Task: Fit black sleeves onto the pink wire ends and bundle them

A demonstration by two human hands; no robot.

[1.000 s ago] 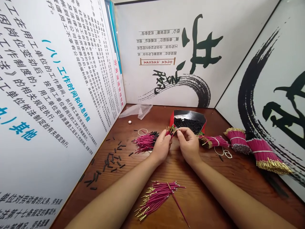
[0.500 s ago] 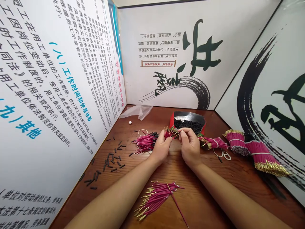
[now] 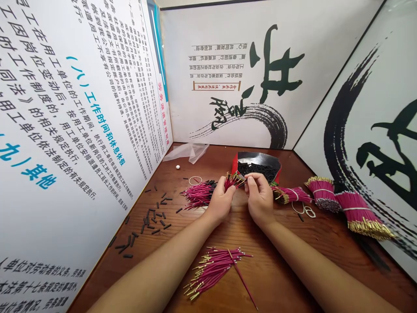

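Note:
My left hand (image 3: 220, 200) is closed around a small bunch of magenta wires (image 3: 232, 180) with gold tips, held just above the wooden table (image 3: 283, 265). My right hand (image 3: 259, 196) is pinched at the tips of that bunch, right beside the left hand; what its fingers hold is too small to name. Behind both hands stands a red-edged tray of small black sleeves (image 3: 258, 167). A pile of wires with black ends (image 3: 199, 193) lies left of my left hand.
Loose magenta wires (image 3: 213, 268) lie near the front. Bound wire bundles (image 3: 325, 193) and rubber bands (image 3: 304, 210) lie at the right. Black sleeves (image 3: 153, 219) are scattered at the left. A plastic bag (image 3: 188, 151) lies at the back. Printed boards wall in three sides.
Both hands have stayed close together at the bunch; the right hand's pinch has shifted slightly at the wire tips. The view has tilted a little.

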